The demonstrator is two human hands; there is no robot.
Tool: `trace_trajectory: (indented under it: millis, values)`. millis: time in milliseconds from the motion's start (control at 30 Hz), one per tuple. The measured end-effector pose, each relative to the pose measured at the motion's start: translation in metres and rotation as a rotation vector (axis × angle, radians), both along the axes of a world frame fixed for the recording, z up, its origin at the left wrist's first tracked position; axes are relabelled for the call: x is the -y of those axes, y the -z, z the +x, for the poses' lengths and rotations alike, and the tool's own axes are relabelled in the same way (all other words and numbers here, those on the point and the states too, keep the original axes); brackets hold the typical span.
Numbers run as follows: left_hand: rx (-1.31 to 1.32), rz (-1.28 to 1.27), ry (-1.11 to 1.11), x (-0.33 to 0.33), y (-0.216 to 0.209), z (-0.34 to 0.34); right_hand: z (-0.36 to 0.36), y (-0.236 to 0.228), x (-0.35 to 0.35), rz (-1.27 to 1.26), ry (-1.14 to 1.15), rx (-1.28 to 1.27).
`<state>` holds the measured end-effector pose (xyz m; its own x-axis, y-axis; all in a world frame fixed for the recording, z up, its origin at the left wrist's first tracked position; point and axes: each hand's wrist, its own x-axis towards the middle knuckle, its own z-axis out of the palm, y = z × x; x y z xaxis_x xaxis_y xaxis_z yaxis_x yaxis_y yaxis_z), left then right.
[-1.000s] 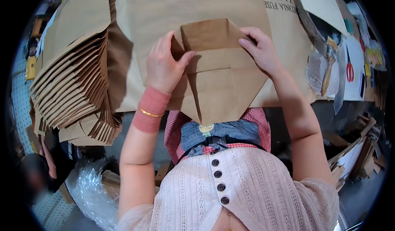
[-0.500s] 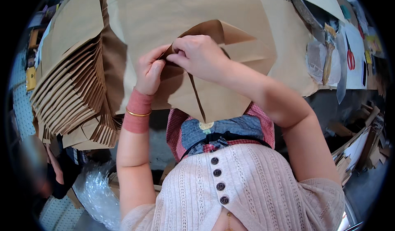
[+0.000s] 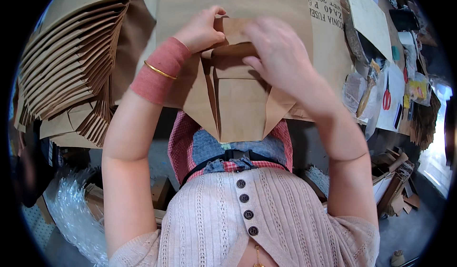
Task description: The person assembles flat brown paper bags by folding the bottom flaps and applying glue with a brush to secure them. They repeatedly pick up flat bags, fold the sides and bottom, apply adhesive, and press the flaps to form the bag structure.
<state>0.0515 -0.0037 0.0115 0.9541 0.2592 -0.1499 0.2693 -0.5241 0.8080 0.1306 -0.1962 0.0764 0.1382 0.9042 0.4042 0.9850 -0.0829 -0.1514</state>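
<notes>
Indoors, a kraft-paper bag [image 3: 240, 107] crosses the near edge of the paper-covered worktable [image 3: 328, 72], left hand [image 3: 202, 31] gripping its far flap [image 3: 234, 28], right hand [image 3: 282, 53] blurred beside it, grip unclear, fanned paper bags [image 3: 71, 55] at the worktable's left.

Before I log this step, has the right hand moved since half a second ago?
Yes: the right hand has moved rightward, nearer the red-handled scissors.
</notes>
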Motion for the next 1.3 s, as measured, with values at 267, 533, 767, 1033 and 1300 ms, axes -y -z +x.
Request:
trace_trajectory:
  millis: [267, 533, 767, 1033, 1300]
  values:
    - [0.353, 1.099, 0.216, 0.042, -0.043, -0.014, -0.028, -0.001, 0.054, -0.933, 0.089, 0.209]
    - [-0.364, 0.882, 0.382, 0.089, -0.035, -0.047, -0.018, -0.002, -0.007, -1.17, 0.028, 0.124]
    - [0.102, 1.121, 0.271, 0.014, 0.001, -0.1, 0.013, 0.004, 0.048, -1.002, 0.287, 0.03]
    - [-0.115, 0.04, 0.3, -0.006, -0.029, -0.056, 0.026, -0.022, 0.057, -0.947, -0.091, -0.483]
    - [0.146, 0.613, 0.328, 0.011, -0.056, -0.066, 0.028, -0.029, 0.056, -0.608, -0.097, -0.413]
